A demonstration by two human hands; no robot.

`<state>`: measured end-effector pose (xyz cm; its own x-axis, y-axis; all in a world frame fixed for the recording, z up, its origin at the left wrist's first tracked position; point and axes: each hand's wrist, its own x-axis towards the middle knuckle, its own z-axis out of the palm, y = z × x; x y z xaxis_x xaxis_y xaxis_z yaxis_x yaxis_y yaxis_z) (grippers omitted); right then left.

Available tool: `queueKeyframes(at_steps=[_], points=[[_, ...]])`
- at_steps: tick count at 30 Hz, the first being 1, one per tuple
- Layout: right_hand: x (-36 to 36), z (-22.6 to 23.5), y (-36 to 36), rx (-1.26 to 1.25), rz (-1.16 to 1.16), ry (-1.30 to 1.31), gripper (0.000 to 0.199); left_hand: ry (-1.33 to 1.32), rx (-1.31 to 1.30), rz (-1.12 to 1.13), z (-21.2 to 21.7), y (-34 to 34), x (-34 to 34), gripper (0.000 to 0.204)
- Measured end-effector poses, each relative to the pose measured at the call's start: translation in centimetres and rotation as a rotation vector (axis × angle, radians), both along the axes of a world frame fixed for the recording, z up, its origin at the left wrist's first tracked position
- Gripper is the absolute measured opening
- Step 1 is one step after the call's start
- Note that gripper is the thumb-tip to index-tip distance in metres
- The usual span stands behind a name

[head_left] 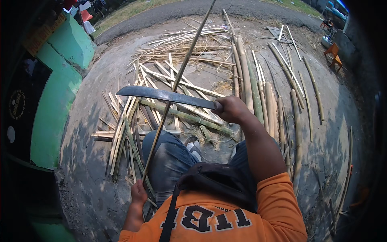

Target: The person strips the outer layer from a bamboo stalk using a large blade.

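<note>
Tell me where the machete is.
In the head view, the machete extends left from the right hand gripping it, crossing the long bamboo strip.

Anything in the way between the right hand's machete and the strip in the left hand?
Nothing visible. In this view the machete, held in the right hand, crosses the strip above the left hand; whether they touch, I can't tell.

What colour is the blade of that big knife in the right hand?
Dark grey, with a slight bluish look; the blade shows best in the head view.
</note>
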<state>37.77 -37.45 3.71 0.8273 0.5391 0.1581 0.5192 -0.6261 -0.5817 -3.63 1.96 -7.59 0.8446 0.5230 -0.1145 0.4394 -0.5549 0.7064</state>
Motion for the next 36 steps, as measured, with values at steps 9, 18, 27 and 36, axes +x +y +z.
queueKeyframes(at_steps=[9, 18, 27, 36], points=[[-0.6, 0.5, 0.6, -0.006, 0.133, -0.165, 0.009, -0.001, -0.030, 0.011, 0.3, -0.7, 0.0, 0.066], [0.6, 0.7, -1.2, -0.034, -0.057, -0.054, 0.020, 0.000, 0.046, -0.016, 0.6, -0.3, 0.1, 0.066], [-1.1, 0.4, 1.0, 0.009, 0.119, -0.296, 0.013, -0.016, 0.078, -0.049, 2.4, -1.1, 0.4, 0.060], [0.3, 0.4, -0.6, -0.058, -0.069, -0.014, 0.018, -0.048, 0.089, -0.021, 1.3, -0.9, 0.3, 0.063]])
